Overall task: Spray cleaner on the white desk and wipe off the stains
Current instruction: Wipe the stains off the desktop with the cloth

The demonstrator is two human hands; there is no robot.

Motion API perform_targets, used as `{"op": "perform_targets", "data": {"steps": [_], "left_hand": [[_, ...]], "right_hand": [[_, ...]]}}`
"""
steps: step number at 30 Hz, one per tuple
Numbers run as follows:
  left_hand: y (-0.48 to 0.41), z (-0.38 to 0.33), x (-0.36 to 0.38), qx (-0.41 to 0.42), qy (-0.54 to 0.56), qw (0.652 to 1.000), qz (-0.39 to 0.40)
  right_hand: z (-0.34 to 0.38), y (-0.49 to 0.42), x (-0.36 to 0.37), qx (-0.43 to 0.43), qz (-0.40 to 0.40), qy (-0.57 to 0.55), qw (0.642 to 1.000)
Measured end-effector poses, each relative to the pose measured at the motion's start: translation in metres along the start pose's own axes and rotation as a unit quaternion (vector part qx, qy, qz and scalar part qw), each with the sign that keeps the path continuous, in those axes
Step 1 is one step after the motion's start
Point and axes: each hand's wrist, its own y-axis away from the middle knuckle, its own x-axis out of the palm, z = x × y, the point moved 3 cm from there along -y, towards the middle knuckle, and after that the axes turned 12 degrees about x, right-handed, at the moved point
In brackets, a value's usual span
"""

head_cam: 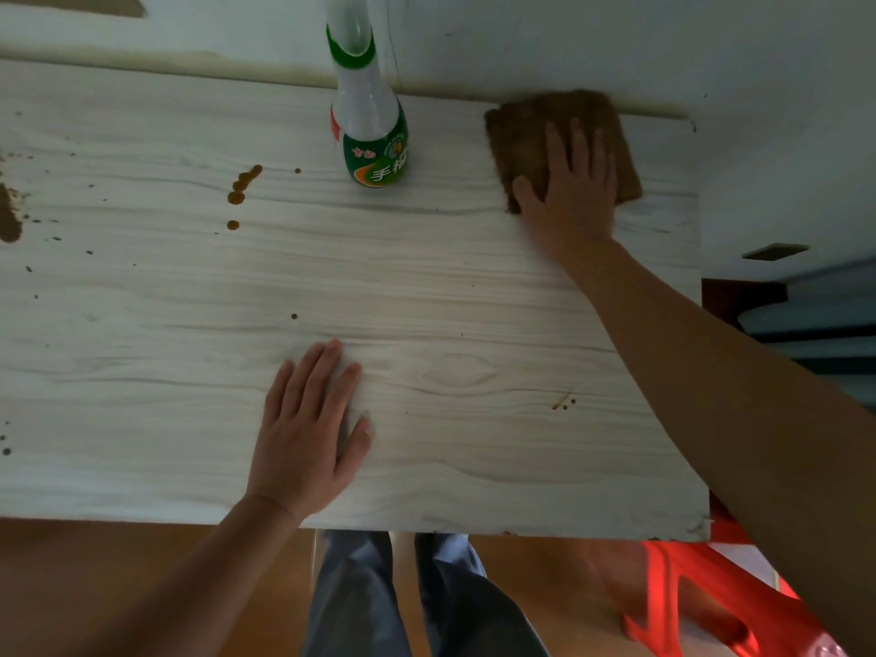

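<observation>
The white wood-grain desk [426, 286] fills the view. Brown stains [242, 184] dot its far left-centre, with a larger smear [9, 215] at the left edge and small specks [564, 403] near the right front. A clear cleaner bottle [372, 135] with a green label stands upright at the back middle. My right hand [571, 192] lies flat on a brown cloth [526, 135] at the back right corner, pressing it to the desk. My left hand [310, 429] rests palm down on the desk near the front edge, holding nothing.
A white wall [616, 45] runs right behind the desk. A red plastic stool [701, 595] stands on the wooden floor [95, 585] at the lower right, beside my legs [403, 599]. The desk's right edge [700, 324] drops off to dark furniture.
</observation>
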Motion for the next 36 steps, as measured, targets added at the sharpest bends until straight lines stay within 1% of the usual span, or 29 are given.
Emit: {"op": "perform_targets", "data": {"steps": [2,5,7,10,12,15,19,21,23,26,30,33,36], "left_hand": [[0.0,0.0,0.0,0.0,-0.001,1.0,0.0],[-0.001,0.0,0.0,-0.002,-0.003,1.0,0.006],[0.0,0.0,0.0,-0.004,-0.002,1.0,0.01],[0.0,0.0,0.0,-0.006,0.002,1.0,0.013],[0.0,0.0,0.0,-0.006,0.002,1.0,0.012],[-0.001,-0.001,-0.001,-0.002,0.001,1.0,0.007],[-0.001,-0.001,-0.001,-0.003,-0.005,1.0,0.013],[-0.001,-0.001,-0.001,-0.004,-0.006,1.0,0.015],[0.0,-0.001,-0.001,-0.005,-0.004,1.0,0.011],[-0.001,-0.001,-0.002,-0.003,-0.002,1.0,0.001],[0.0,-0.002,-0.004,-0.003,-0.008,1.0,0.009],[-0.002,-0.002,-0.005,0.0,-0.009,1.0,0.008],[-0.001,-0.004,-0.008,-0.004,-0.007,1.0,0.007]], "right_hand": [[-0.009,0.007,-0.001,0.028,0.009,-0.005,1.0],[-0.012,0.04,0.0,0.019,0.013,0.004,1.0],[-0.009,0.075,0.001,-0.028,0.014,0.011,0.999],[-0.003,0.124,0.004,-0.139,0.031,0.022,0.989],[-0.003,0.133,0.006,-0.175,0.048,0.02,0.983],[0.009,0.108,0.004,-0.167,0.058,0.017,0.984],[0.052,0.074,0.01,-0.11,0.047,0.004,0.993],[0.071,0.073,0.017,-0.079,0.04,0.002,0.996],[0.081,0.083,0.022,-0.075,0.036,-0.001,0.997],[0.083,0.113,0.024,-0.128,0.037,-0.002,0.991],[0.066,0.179,0.025,-0.18,0.059,-0.018,0.982],[0.039,0.239,0.025,-0.19,0.077,-0.032,0.978],[0.007,0.294,0.025,-0.188,0.097,-0.02,0.977]]}}
